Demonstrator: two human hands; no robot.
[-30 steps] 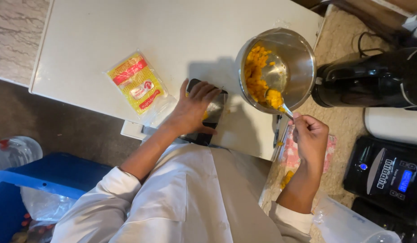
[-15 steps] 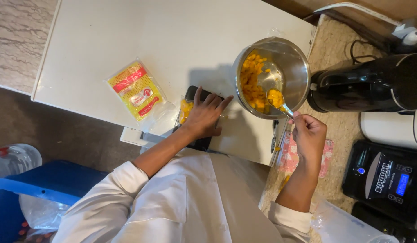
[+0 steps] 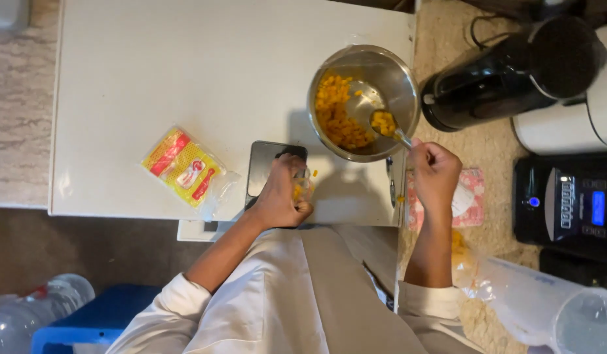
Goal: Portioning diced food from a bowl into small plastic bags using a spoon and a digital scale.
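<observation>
A steel bowl (image 3: 401, 78) with yellow food pieces (image 3: 336, 111) stands at the right end of the white tabletop (image 3: 185, 65). My right hand (image 3: 434, 174) grips the handle of a metal spoon (image 3: 390, 128), whose scoop holds yellow pieces inside the bowl. My left hand (image 3: 282, 193) is curled around a small clear bag of yellow pieces (image 3: 299, 190) on a flat black scale (image 3: 264, 167) near the table's front edge.
A yellow and red packet (image 3: 182, 165) lies left of the scale. A black appliance (image 3: 506, 72), a black device with a blue display (image 3: 569, 203), a pink cloth (image 3: 474, 196) and a clear plastic container (image 3: 546, 305) are on the right. A blue bin (image 3: 87, 324) sits lower left.
My left hand went from lying flat on the scale to closing around the small bag. The spoon stayed in the bowl. The view shifted, so everything sits further left.
</observation>
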